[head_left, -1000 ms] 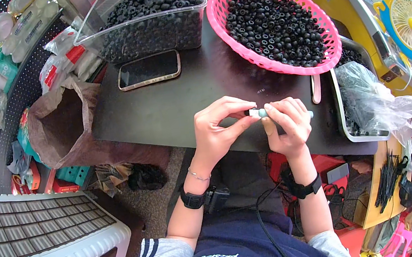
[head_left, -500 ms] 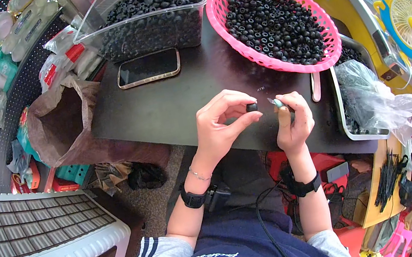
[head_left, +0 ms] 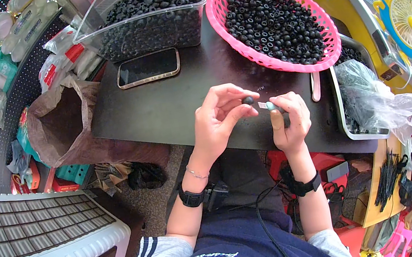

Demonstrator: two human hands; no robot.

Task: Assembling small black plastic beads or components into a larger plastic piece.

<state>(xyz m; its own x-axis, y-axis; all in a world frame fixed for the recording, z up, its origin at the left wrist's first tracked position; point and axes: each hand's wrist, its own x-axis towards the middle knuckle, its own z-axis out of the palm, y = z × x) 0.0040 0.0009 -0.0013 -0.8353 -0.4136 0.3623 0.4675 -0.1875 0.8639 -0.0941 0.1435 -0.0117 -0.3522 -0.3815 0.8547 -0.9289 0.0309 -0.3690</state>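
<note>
My left hand (head_left: 214, 122) is closed, pinching a small black round piece (head_left: 248, 100) between thumb and fingertips above the table. In my closed right hand (head_left: 291, 120) is a small blade with a pale blue grip (head_left: 271, 106). Its short, light-coloured blade (head_left: 262, 105) points left, close beside the black piece; whether they touch, I cannot tell. Beyond my hands, a pink openwork plastic basket (head_left: 218, 24) holds many similar black pieces (head_left: 275, 22), several with pale ring-shaped openings. A clear plastic bin (head_left: 90, 32) at the back left is filled with black pieces too.
A phone (head_left: 148, 68) lies on the dark table (head_left: 159, 112). Right of the basket are a pale-handled utensil (head_left: 316, 86) and a metal tray (head_left: 342, 113) with a clear plastic bag (head_left: 370, 91). A brown open bag (head_left: 61, 137) stands left of the table.
The black piece has been turned in my left fingers and now sits slightly up and left. My right hand has shifted a little left with the blade, which now points more squarely toward the piece.
</note>
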